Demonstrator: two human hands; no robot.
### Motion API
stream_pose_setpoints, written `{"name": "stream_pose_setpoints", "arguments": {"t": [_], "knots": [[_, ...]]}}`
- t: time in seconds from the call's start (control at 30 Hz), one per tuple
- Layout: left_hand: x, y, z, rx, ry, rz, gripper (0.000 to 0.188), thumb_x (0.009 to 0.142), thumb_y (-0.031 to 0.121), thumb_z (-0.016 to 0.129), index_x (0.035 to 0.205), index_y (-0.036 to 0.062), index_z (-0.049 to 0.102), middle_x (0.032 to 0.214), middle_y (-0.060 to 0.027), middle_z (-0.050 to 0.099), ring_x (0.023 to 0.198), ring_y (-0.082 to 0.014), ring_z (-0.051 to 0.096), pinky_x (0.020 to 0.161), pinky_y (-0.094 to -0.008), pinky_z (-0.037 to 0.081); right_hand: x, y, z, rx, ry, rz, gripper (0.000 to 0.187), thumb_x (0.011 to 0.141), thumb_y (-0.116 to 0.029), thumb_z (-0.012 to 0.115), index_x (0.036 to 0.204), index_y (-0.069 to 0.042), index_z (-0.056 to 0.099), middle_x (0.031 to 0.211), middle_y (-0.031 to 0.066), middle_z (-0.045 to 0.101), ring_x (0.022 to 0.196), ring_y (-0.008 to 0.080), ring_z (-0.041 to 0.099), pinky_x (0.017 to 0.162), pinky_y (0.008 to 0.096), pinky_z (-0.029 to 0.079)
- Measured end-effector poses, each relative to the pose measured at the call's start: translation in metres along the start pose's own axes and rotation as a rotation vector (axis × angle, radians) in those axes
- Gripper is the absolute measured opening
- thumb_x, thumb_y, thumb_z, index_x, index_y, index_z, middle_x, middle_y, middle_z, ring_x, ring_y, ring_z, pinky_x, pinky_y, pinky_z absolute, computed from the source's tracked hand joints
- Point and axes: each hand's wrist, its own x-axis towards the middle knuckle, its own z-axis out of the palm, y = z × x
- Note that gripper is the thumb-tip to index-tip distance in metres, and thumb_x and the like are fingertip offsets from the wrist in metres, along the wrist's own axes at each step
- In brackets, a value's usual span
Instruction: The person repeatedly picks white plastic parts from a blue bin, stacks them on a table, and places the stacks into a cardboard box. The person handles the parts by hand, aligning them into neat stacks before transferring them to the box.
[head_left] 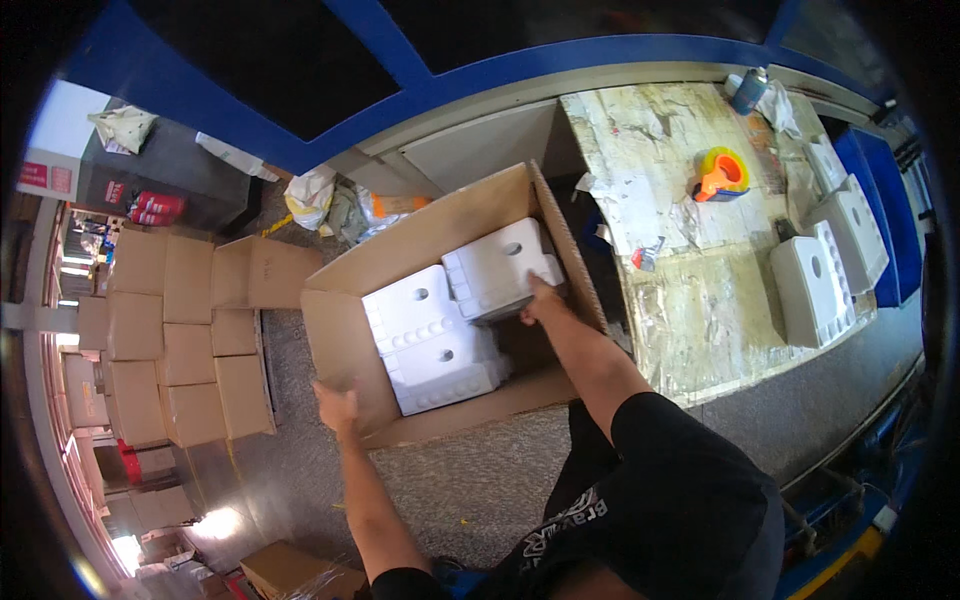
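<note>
An open cardboard box (440,425) stands in front of me. In its left and near part sit two white moulded plastic housings (425,385), each with a round hole and a row of rounded bumps. My right hand (541,299) reaches inside and grips a third white housing (495,265) by its near right corner. That housing is tilted and partly overlaps the others; whether it rests on them I cannot tell. My left hand (337,408) is closed on the box's left wall near the front corner, its fingertips slightly blurred.
To the right, a worn table (680,310) bears two more white housings (812,285), an orange tape dispenser (722,180) and a spray can (748,92). Blue bins (880,220) stand beyond. Stacked cartons (185,345) fill the left; bags (340,210) lie behind the box.
</note>
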Motion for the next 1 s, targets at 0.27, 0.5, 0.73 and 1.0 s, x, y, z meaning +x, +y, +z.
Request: {"name": "stream_pose_setpoints", "arguments": {"t": [0.27,0.5,0.73,1.0], "knots": [[-0.007,0.019,-0.007,-0.458,0.162,0.053,0.084,0.078,0.036,0.074,0.14,-0.0008,0.031,0.145,-0.0199,0.031,0.132,-0.0347,0.031,0.109,-0.0457,0.029,-0.28,-0.026,-0.002,-0.835,-1.142,-0.927,0.036,0.093,-0.029,0.059,0.119,-0.005,0.061,0.102,0.007,0.067,0.09,0.0124,0.058,0.085,0.0303,0.047],[-0.226,0.234,-0.048,-1.248,-0.415,0.719,0.047,0.086,0.02,0.056,0.122,-0.0097,0.05,0.122,-0.0216,0.055,0.113,-0.0317,0.053,0.091,-0.0395,0.045,-0.397,-0.232,-0.302,-1.004,0.49,-1.176,0.022,0.083,-0.014,0.064,0.103,-0.004,0.065,0.099,0.0152,0.067,0.089,0.0319,0.064,0.078,0.0391,0.05],[-0.517,0.558,0.065,-1.09,-1.698,0.112,0.067,0.091,0.03,0.059,0.142,-0.0011,0.028,0.145,-0.0207,0.032,0.133,-0.031,0.036,0.106,-0.0428,0.035,-0.38,-0.372,-0.558,-1.284,1.011,-0.642,0.074,0.083,-0.064,0.052,0.119,0.001,0.057,0.123,0.0219,0.056,0.114,0.0393,0.052,0.094,0.0578,0.036],[-0.595,0.687,0.127,-1.127,-1.492,-0.191,0.064,0.077,0.029,0.076,0.126,-0.0029,0.049,0.116,-0.0127,0.059,0.105,-0.0248,0.057,0.092,-0.0365,0.044,-0.329,-0.417,-0.624,-0.975,0.126,-0.307,0.096,0.087,-0.074,0.026,0.137,0.007,0.037,0.136,0.0333,0.039,0.132,0.0404,0.035,0.105,0.0506,0.034]]}}
